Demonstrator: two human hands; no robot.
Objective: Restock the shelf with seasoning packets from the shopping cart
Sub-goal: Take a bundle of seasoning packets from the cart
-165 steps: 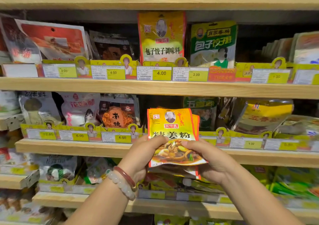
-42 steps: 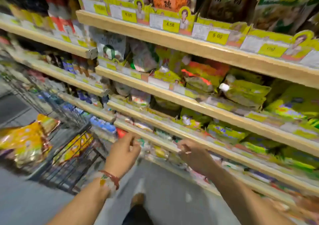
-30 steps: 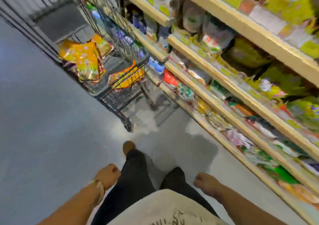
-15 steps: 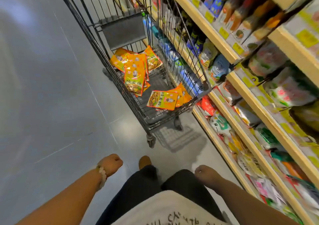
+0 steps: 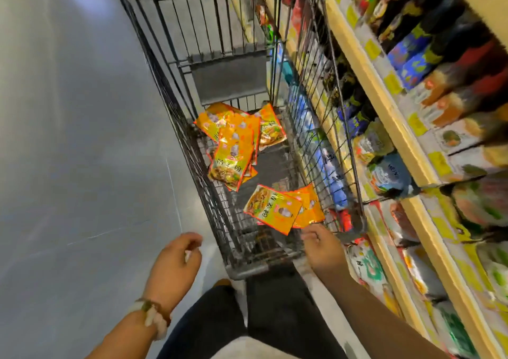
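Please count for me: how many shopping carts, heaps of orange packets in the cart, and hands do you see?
shopping cart: 1
heaps of orange packets: 2, the far heap and the near heap
hands: 2, the left hand and the right hand
Total: 5

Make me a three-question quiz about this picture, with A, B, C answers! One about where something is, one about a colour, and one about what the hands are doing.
1. Where are the seasoning packets?
A. In the shopping cart
B. On the floor
C. In the person's hands

2. What colour are the packets mostly?
A. Blue
B. Orange-yellow
C. White

3. What is the right hand holding?
A. A packet
B. A bottle
C. Nothing

Answers:
1. A, the packets lie in two loose piles on the cart's wire bottom.
2. B, every packet in the cart is orange-yellow with a red edge.
3. C, the right hand is at the cart's near end, close to the nearest packets, with nothing in it; the left hand is empty too.
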